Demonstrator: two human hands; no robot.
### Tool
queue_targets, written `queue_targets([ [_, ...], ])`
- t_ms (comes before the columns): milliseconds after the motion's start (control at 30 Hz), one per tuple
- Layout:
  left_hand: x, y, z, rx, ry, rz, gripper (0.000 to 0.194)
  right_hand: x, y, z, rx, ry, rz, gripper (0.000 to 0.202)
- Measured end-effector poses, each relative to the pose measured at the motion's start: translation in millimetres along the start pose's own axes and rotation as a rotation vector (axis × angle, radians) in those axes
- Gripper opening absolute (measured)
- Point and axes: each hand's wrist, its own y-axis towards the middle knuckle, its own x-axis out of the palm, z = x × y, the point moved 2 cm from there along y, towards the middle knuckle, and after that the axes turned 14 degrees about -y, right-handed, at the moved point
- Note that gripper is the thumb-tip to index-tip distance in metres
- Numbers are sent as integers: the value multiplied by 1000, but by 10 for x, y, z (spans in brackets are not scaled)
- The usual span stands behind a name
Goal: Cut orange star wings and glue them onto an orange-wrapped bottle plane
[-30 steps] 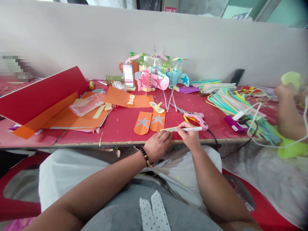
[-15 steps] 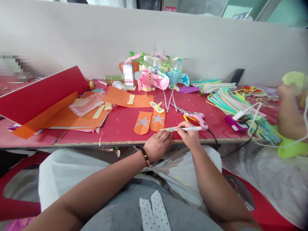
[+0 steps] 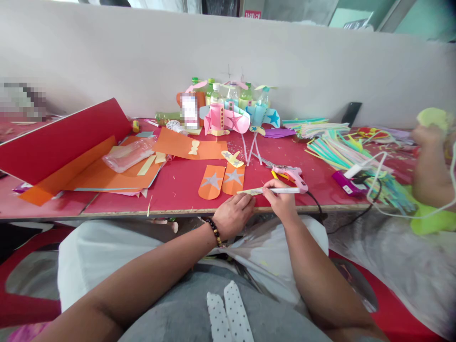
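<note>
My right hand (image 3: 281,202) pinches a slim white pen (image 3: 290,190) near its tip, with the barrel lying almost level and pointing right. Its tip meets a small pale yellow paper piece (image 3: 251,192) close to the table's front edge. My left hand (image 3: 233,213), with a bead bracelet at the wrist, lies flat with its fingertips on that paper's left end. Just beyond are two orange paper pieces with rounded ends and grey stars, the left one (image 3: 211,183) and the right one (image 3: 233,179). A yellow paper piece with grey stars (image 3: 232,158) touches the right one's top.
Behind stand decorated bottle planes (image 3: 217,116). A pink glue gun (image 3: 294,175) and scissors (image 3: 261,160) lie right of centre. Farther right are paper strips (image 3: 338,149) and a purple power strip (image 3: 347,184). Orange sheets (image 3: 107,178) lie left. A co-worker's hand (image 3: 429,135) holds yellow paper.
The pen in my right hand has shifted very slightly to the right. My left hand stays in place. At the far right, the co-worker's hand has moved a little.
</note>
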Motion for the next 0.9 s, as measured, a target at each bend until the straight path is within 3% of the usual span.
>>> queue_targets([
  [533,10,-1,-13,1,-10,18,38,-7,8,-74,-55,-2,-32,9],
  [767,11,-16,-26,5,-45,31,38,-2,-10,74,137,224,199,10],
  [900,-1,-20,-21,58,-47,22,38,13,5,124,173,331,323,11],
])
